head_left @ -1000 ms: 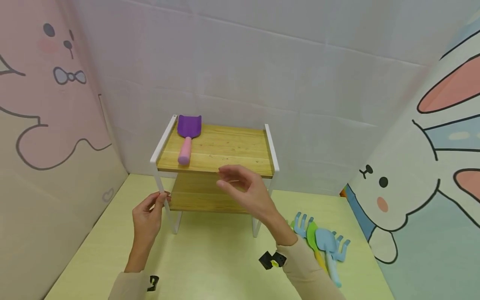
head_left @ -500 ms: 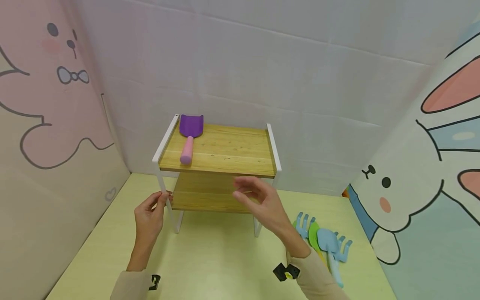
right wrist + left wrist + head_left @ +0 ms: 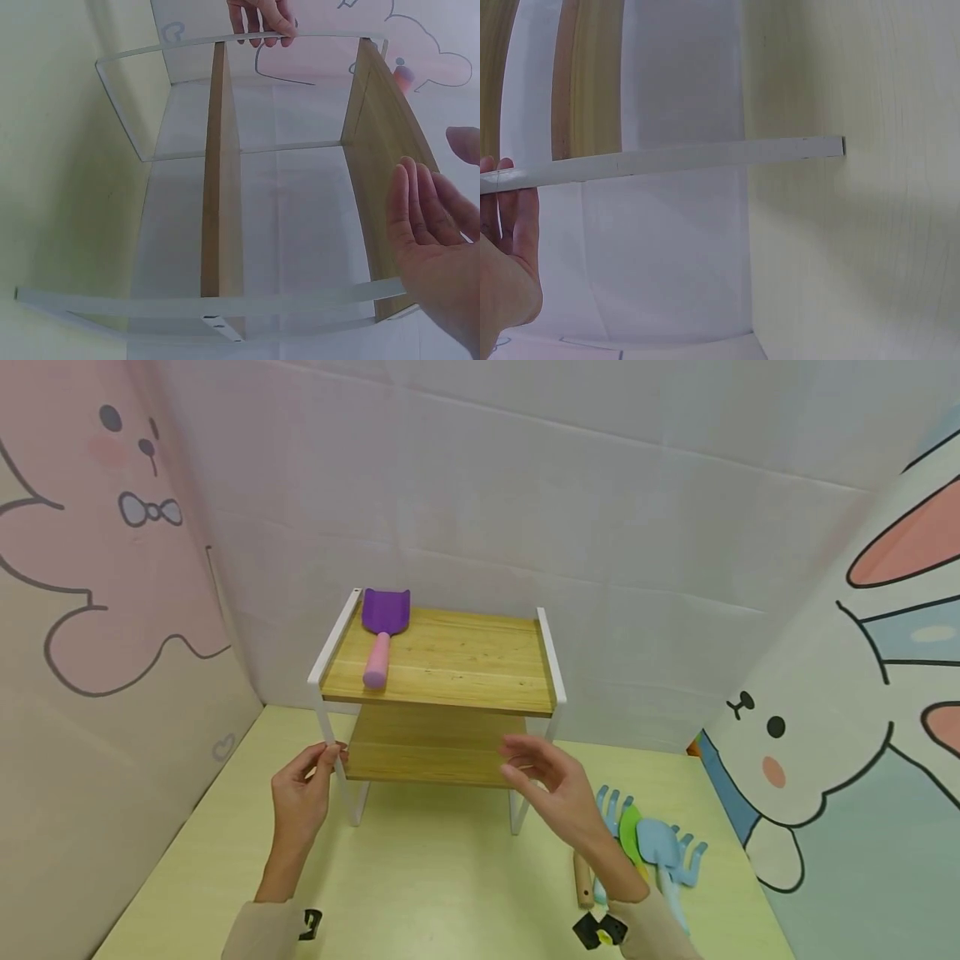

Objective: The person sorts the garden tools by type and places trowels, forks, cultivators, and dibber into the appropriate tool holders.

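Observation:
A two-tier shelf with wooden boards (image 3: 465, 660) and a white frame (image 3: 552, 656) stands against the back wall. My left hand (image 3: 302, 785) pinches its left front leg (image 3: 682, 159) between thumb and fingers. The right wrist view also shows that left hand (image 3: 262, 19) at the far side frame. My right hand (image 3: 551, 785) is in the air before the shelf's right side, fingers gently bent and thumb apart, holding nothing. On the top board, at the left, lies a toy shovel with a purple blade (image 3: 386, 612) and pink handle (image 3: 377, 662).
To the right on the pale table (image 3: 420, 893) lie several toy garden tools: a blue shovel (image 3: 658, 843), a green tool (image 3: 631, 831), blue rakes (image 3: 693, 864) and one with a wooden handle (image 3: 582, 881). My right forearm partly covers them. Cartoon-printed walls (image 3: 150, 610) enclose the sides.
My right hand has moved right and down, from before the top board's front edge to the right front leg. The left hand keeps its grip on the leg. The wooden handle has come into view.

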`<move>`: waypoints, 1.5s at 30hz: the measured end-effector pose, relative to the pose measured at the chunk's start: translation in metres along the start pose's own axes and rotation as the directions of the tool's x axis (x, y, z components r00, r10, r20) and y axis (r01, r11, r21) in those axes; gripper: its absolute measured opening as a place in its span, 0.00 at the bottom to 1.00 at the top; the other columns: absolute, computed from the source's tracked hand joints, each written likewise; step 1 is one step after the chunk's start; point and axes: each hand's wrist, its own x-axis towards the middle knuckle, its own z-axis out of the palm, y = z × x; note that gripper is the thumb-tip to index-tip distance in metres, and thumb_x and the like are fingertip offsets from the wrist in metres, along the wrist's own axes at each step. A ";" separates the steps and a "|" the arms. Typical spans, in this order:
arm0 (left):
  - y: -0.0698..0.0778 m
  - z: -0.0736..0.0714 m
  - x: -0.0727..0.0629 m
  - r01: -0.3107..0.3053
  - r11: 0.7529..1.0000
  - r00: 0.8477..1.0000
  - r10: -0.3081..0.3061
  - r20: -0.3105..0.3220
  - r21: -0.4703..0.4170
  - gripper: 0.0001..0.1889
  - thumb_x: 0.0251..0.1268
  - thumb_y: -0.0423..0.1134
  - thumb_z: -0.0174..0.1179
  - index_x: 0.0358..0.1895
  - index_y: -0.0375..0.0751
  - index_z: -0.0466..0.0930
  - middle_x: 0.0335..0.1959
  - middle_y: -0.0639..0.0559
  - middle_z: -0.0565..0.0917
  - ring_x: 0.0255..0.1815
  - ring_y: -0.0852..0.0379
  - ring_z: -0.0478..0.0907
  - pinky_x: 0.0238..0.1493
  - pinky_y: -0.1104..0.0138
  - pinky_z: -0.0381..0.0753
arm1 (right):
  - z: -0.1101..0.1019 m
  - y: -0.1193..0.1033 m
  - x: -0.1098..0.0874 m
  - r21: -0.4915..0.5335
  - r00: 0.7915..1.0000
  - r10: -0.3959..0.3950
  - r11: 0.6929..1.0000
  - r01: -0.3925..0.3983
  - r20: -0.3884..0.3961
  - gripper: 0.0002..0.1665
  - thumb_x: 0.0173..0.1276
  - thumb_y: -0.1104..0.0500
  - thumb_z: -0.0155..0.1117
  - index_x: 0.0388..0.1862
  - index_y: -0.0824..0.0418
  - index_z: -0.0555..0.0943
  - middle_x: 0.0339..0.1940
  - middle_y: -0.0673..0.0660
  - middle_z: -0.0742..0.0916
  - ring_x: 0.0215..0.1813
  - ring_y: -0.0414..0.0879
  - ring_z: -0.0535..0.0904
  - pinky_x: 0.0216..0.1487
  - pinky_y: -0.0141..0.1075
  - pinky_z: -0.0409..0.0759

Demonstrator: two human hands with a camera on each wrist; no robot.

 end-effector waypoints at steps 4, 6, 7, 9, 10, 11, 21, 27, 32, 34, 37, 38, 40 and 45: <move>0.000 0.000 0.000 -0.006 1.000 1.000 0.006 0.002 -0.009 0.07 0.74 0.25 0.60 0.41 0.24 0.87 0.33 0.39 0.89 0.38 0.67 0.87 0.44 0.75 0.85 | -0.005 0.007 -0.009 -0.011 0.999 0.029 1.000 -0.029 -0.018 0.20 0.71 0.70 0.66 0.62 0.70 0.79 0.55 0.72 0.84 0.52 0.45 0.84 0.54 0.33 0.84; 0.000 0.000 0.000 -0.006 1.000 1.000 0.006 -0.001 -0.007 0.07 0.74 0.25 0.60 0.41 0.24 0.87 0.33 0.39 0.89 0.38 0.67 0.86 0.43 0.75 0.85 | -0.007 0.010 -0.014 -0.019 0.999 0.031 0.999 -0.031 -0.026 0.20 0.72 0.71 0.65 0.62 0.71 0.78 0.55 0.71 0.84 0.52 0.45 0.84 0.54 0.32 0.84; 0.000 0.000 0.000 -0.005 1.000 1.000 0.005 -0.001 -0.007 0.07 0.74 0.25 0.60 0.41 0.24 0.87 0.33 0.38 0.89 0.38 0.66 0.86 0.43 0.75 0.85 | -0.009 0.013 -0.016 -0.020 0.999 0.034 0.999 -0.034 -0.031 0.20 0.72 0.71 0.65 0.62 0.71 0.78 0.55 0.72 0.84 0.52 0.45 0.84 0.53 0.32 0.84; 0.000 0.000 0.000 -0.004 1.000 1.000 0.004 0.000 -0.005 0.07 0.74 0.25 0.60 0.41 0.25 0.87 0.33 0.37 0.89 0.38 0.66 0.87 0.43 0.76 0.85 | -0.012 0.017 -0.022 -0.027 0.998 0.043 0.999 -0.044 -0.041 0.20 0.72 0.72 0.65 0.62 0.70 0.78 0.54 0.73 0.84 0.52 0.45 0.84 0.53 0.32 0.84; -0.001 0.000 0.000 -0.002 1.000 1.000 0.002 0.001 -0.003 0.07 0.74 0.26 0.60 0.41 0.25 0.87 0.33 0.37 0.89 0.38 0.67 0.87 0.43 0.76 0.85 | -0.013 0.019 -0.024 -0.029 0.998 0.051 0.998 -0.052 -0.046 0.20 0.72 0.72 0.64 0.62 0.70 0.78 0.54 0.75 0.83 0.52 0.45 0.84 0.53 0.32 0.84; -0.001 0.000 0.000 0.000 1.000 1.000 0.001 0.001 -0.002 0.07 0.74 0.26 0.60 0.41 0.25 0.87 0.33 0.36 0.89 0.38 0.67 0.87 0.43 0.76 0.85 | -0.015 0.021 -0.027 -0.033 0.997 0.056 0.998 -0.057 -0.051 0.20 0.72 0.72 0.64 0.62 0.70 0.78 0.54 0.75 0.83 0.52 0.45 0.84 0.53 0.32 0.84; -0.002 0.000 0.000 0.002 1.000 1.000 -0.002 0.002 0.012 0.07 0.74 0.27 0.60 0.41 0.25 0.87 0.33 0.35 0.88 0.38 0.67 0.86 0.44 0.76 0.84 | -0.031 0.040 -0.052 -0.059 0.985 0.141 0.987 -0.147 -0.099 0.19 0.73 0.71 0.64 0.62 0.69 0.78 0.53 0.60 0.87 0.50 0.45 0.85 0.53 0.31 0.84; -0.003 -0.001 -0.001 0.009 1.000 1.000 -0.009 -0.001 0.010 0.07 0.74 0.27 0.60 0.41 0.26 0.88 0.33 0.37 0.89 0.39 0.67 0.86 0.44 0.77 0.84 | -0.040 0.053 -0.069 -0.055 0.969 0.209 0.974 -0.218 -0.135 0.19 0.74 0.70 0.64 0.62 0.68 0.79 0.53 0.54 0.87 0.50 0.43 0.84 0.52 0.30 0.84; -0.003 -0.001 -0.001 0.004 1.000 1.000 -0.004 0.000 0.008 0.07 0.74 0.27 0.60 0.41 0.25 0.87 0.33 0.36 0.88 0.39 0.67 0.87 0.44 0.77 0.84 | -0.045 0.060 -0.081 -0.049 0.952 0.257 0.962 -0.268 -0.166 0.19 0.74 0.68 0.65 0.62 0.68 0.79 0.53 0.58 0.86 0.50 0.44 0.84 0.51 0.30 0.84; -0.003 -0.001 0.000 0.003 1.000 1.000 -0.003 0.000 0.004 0.07 0.74 0.27 0.60 0.41 0.25 0.87 0.33 0.35 0.88 0.38 0.67 0.87 0.43 0.77 0.84 | -0.047 0.063 -0.085 -0.057 0.944 0.274 0.956 -0.288 -0.182 0.19 0.74 0.67 0.66 0.61 0.67 0.79 0.54 0.59 0.86 0.50 0.44 0.84 0.51 0.30 0.84; -0.003 -0.001 0.000 0.003 1.000 1.000 -0.003 0.001 0.002 0.07 0.74 0.27 0.60 0.41 0.26 0.88 0.33 0.33 0.88 0.38 0.66 0.87 0.42 0.77 0.84 | -0.049 0.067 -0.092 -0.072 0.929 0.305 0.943 -0.326 -0.208 0.19 0.74 0.66 0.66 0.61 0.66 0.79 0.54 0.59 0.86 0.50 0.44 0.84 0.50 0.30 0.84; -0.002 -0.001 -0.001 0.004 1.000 1.000 -0.004 0.001 0.001 0.07 0.74 0.27 0.60 0.41 0.26 0.88 0.33 0.33 0.88 0.38 0.66 0.87 0.42 0.77 0.84 | -0.049 0.069 -0.095 -0.075 0.924 0.316 0.938 -0.338 -0.217 0.19 0.74 0.65 0.67 0.61 0.66 0.79 0.54 0.59 0.86 0.50 0.44 0.84 0.50 0.30 0.84; -0.002 0.000 -0.001 0.005 1.000 1.000 -0.005 0.004 0.002 0.08 0.74 0.27 0.60 0.41 0.26 0.88 0.34 0.32 0.88 0.37 0.65 0.87 0.41 0.76 0.84 | -0.050 0.072 -0.100 -0.082 0.912 0.336 0.928 -0.362 -0.234 0.19 0.74 0.64 0.67 0.62 0.66 0.80 0.53 0.57 0.86 0.50 0.44 0.84 0.50 0.29 0.84; -0.001 0.000 -0.001 0.007 1.000 1.000 -0.007 0.006 0.007 0.08 0.74 0.28 0.60 0.41 0.27 0.88 0.34 0.31 0.88 0.37 0.65 0.87 0.40 0.77 0.84 | -0.051 0.081 -0.110 -0.083 0.891 0.362 0.914 -0.397 -0.273 0.20 0.72 0.65 0.69 0.61 0.67 0.80 0.52 0.59 0.86 0.49 0.44 0.85 0.49 0.28 0.84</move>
